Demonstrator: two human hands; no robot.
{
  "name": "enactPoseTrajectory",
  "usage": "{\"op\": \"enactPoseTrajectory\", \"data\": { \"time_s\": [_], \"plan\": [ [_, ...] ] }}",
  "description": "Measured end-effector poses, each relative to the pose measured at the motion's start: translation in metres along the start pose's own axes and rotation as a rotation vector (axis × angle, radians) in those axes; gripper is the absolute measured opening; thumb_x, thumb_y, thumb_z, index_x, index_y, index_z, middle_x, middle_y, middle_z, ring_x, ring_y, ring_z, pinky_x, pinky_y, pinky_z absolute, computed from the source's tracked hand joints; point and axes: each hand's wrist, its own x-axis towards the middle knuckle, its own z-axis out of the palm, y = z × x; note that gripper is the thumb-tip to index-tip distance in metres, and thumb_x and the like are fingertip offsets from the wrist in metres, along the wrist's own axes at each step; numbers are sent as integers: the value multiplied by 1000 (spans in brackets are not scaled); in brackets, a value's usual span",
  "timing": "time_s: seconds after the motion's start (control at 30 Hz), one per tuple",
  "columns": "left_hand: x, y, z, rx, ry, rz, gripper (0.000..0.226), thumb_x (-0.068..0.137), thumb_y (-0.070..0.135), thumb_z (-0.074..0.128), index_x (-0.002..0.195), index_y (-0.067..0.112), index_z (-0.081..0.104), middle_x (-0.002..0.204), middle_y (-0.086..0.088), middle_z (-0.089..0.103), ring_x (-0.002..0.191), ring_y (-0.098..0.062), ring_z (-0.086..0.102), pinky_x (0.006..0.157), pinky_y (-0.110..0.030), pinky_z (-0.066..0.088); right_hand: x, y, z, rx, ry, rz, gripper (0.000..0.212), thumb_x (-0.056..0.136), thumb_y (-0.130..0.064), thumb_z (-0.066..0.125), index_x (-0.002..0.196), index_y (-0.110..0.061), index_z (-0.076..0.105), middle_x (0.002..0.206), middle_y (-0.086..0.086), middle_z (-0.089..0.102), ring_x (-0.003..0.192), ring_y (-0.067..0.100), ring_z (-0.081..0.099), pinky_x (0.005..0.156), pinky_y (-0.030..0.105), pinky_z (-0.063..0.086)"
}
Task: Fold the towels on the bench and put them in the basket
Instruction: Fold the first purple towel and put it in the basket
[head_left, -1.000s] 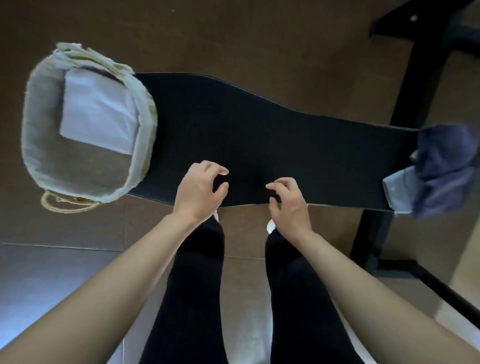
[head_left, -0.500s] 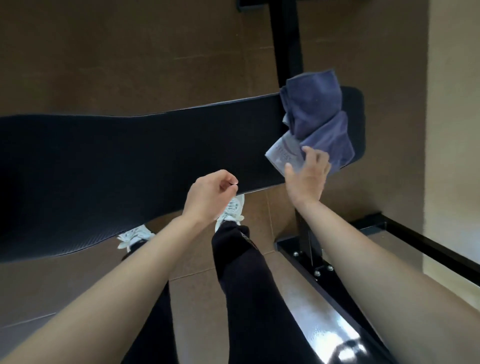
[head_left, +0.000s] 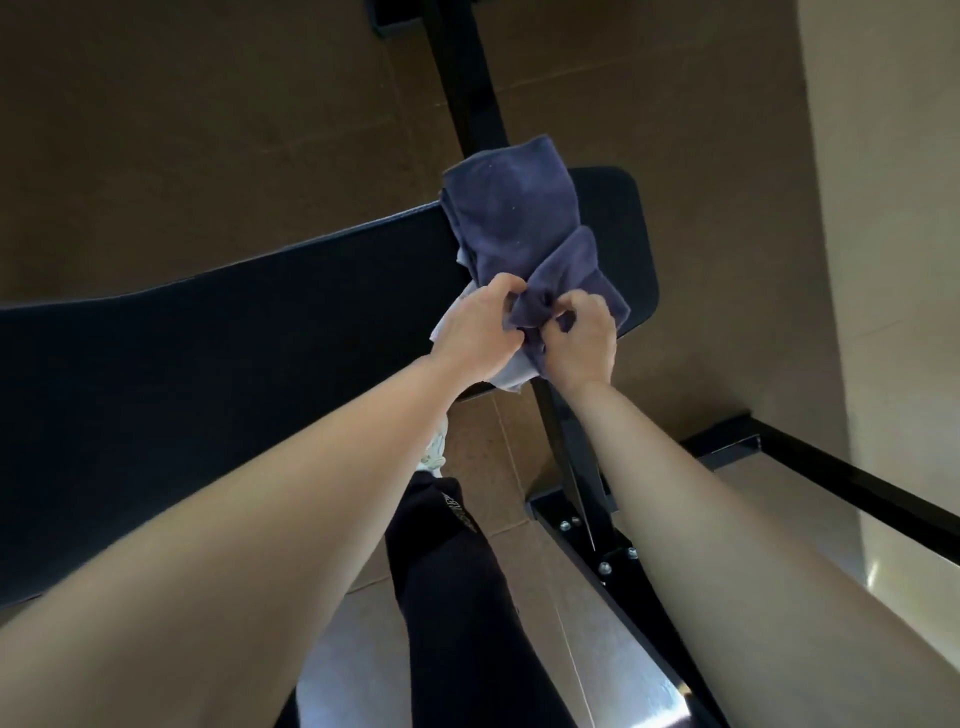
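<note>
The blue towel (head_left: 519, 223) lies crumpled at the right end of the surface (head_left: 260, 338), just short of the right edge. Its long axis runs from the far edge to the near edge, leaning a little to the right as it comes near. Its far end hangs past the far edge, and its near end is bunched up close to the near edge. A pale towel (head_left: 511, 371) lies under it. Only its near-left part shows, with a corner reaching the near edge.

Both hands are on the bunched near end of the blue towel. The left grip (head_left: 478, 332) is curled round a fold on the left side of the bunch. The right grip (head_left: 582, 338) pinches the cloth between thumb and fingers just beside it. The two nearly touch.

As for progress, neither towel here is folded. The blue one is a loose heap with no flat panel or squared edge, and the pale one is rumpled beneath it. The basket is out of view, so what it holds cannot be told. The step in hand looks like taking up the blue towel to spread it on the long bare stretch of surface to the left. Left to do: spread, fold and carry this towel, then do the same with the pale one.
</note>
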Motion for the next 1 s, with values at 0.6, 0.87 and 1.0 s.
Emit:
{"op": "enactPoseTrajectory", "data": {
  "time_s": [0.6,0.87,1.0],
  "plan": [
    [-43,7,-54,-383,145,-5,10,95,22,72,98,18,64,90,7,68,82,-4,66,77,-26,57,-15,-82,-63,1073,-349,432,16,99,-8,58,88,-4,69,69,9,71,64,19,69,59,27,57],
    [-83,1,-79,-561,-107,83,55,83,4,82,131,15,59,118,-7,71,105,-20,74,92,-39,62,-17,-98,-54,1464,-434,797,13,99,-8,58,96,1,67,80,15,73,72,24,75,70,30,64],
    [-87,5,-80,-550,20,80,18,91,9,76,107,9,69,103,-15,76,98,-29,75,92,-49,60,-22,-103,-49,1471,-415,804,14,100,-8,58,94,3,64,81,15,69,68,22,72,59,26,61]
  ]
}}
